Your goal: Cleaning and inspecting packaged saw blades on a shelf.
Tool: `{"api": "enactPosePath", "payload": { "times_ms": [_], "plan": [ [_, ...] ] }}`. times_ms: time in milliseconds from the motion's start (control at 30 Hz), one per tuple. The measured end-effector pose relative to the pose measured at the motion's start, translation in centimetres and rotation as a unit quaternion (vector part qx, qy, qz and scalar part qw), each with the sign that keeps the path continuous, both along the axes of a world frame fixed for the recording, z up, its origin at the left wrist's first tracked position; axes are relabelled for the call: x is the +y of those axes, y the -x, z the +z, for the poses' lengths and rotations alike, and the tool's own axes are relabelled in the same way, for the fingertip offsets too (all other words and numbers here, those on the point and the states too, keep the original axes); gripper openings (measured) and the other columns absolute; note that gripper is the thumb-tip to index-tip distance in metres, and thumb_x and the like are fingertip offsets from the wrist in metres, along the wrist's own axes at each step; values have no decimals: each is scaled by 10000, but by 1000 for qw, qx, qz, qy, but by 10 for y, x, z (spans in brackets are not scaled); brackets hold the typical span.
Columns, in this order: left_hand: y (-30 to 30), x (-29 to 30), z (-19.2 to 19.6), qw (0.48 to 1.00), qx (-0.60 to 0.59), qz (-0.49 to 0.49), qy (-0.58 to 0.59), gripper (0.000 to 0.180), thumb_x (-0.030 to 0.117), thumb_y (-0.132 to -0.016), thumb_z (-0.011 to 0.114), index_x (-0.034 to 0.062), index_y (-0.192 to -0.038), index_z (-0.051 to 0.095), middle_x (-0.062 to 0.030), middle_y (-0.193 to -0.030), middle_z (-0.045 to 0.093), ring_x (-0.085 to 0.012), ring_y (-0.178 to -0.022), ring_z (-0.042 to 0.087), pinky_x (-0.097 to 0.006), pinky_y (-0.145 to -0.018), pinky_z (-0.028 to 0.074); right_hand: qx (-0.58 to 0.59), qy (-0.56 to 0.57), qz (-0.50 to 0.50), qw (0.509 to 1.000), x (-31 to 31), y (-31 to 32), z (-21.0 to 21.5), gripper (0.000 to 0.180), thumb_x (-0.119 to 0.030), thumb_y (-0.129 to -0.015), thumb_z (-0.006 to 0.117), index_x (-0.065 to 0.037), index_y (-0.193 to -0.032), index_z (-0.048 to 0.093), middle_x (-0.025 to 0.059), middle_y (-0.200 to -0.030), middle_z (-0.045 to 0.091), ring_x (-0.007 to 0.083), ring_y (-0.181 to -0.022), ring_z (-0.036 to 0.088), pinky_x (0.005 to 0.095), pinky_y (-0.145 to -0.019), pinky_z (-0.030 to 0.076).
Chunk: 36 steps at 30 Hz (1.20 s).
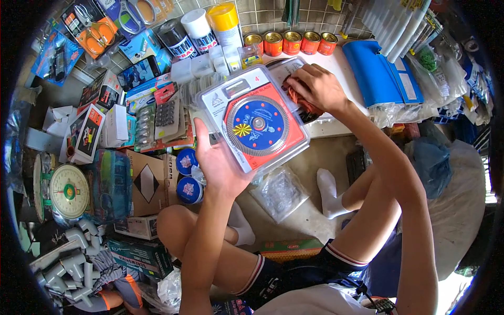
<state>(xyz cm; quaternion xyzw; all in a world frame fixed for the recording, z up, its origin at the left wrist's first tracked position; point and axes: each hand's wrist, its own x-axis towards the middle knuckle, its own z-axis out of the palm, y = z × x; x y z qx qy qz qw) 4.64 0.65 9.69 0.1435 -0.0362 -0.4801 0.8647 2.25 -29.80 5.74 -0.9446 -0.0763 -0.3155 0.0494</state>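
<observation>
My left hand [220, 165] grips a clear plastic blister pack [291, 126] from below, its thumb up along the left edge. Inside is a round blue cutting blade [257, 125] with a toothed silver rim, over a red and white card. My right hand [317, 86] has its fingers curled round a crumpled dark-red cloth [305, 102], just beyond the pack's right edge. Partly behind the held pack and this hand, another clear pack [289, 67] lies on the white tabletop [349, 86].
Small red cans [292, 43] line the back, beside spray cans [224, 23]. A blue folder [380, 73] lies at right. Boxed and carded goods [168, 113] crowd the left, above a dial scale [69, 191] and grey pipe fittings [76, 262]. A plastic bag [281, 194] lies on the floor.
</observation>
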Motion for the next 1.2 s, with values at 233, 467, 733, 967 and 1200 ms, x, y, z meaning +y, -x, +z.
{"api": "enactPosePath", "payload": {
  "times_ms": [233, 467, 733, 967, 1200],
  "plan": [
    [-2, -11, -6, 999, -33, 39, 0, 851, 773, -986, 304, 143, -1546, 427, -120, -1543, 492, -341, -1379, 506, -605, -1131, 394, -159, -282, -71, 944, 51, 20, 74, 310, -259, -982, 654, 0, -811, 643, 159, -719, 576, 337, -647, 580, 394, -610, 467],
    [21, -20, -30, 992, -89, 36, -78, 807, 723, -1014, 339, 102, -1521, 430, -122, -1465, 546, -297, -1336, 556, -514, -1141, 424, -154, -133, 163, 965, 161, 35, 46, 195, -273, -860, 739, -125, -807, 624, 69, -821, 559, 267, -738, 592, 405, -653, 507],
    [22, -38, -14, 996, -45, 9, -77, 781, 715, -1023, 326, 151, -1562, 382, -121, -1507, 511, -320, -1361, 529, -534, -1137, 420, -73, -256, 14, 964, 138, 7, 50, 222, -266, -929, 696, -65, -850, 647, 126, -816, 615, 339, -800, 658, 461, -692, 540],
    [20, -39, -7, 997, -48, 9, -63, 771, 715, -1024, 323, 175, -1573, 352, -114, -1510, 500, -324, -1364, 529, -557, -1108, 446, -98, -241, -2, 966, 135, -22, 53, 203, -222, -916, 685, -48, -828, 628, 139, -845, 595, 368, -801, 601, 479, -719, 514],
    [-9, -40, -17, 967, -125, 155, -159, 661, 651, -1051, 368, 145, -1449, 520, -78, -1404, 586, -250, -1280, 578, -401, -1078, 472, -113, -203, 42, 972, 165, -11, 46, 221, -228, -916, 686, -43, -816, 616, 149, -884, 578, 356, -879, 587, 470, -726, 508]
  ]
}}
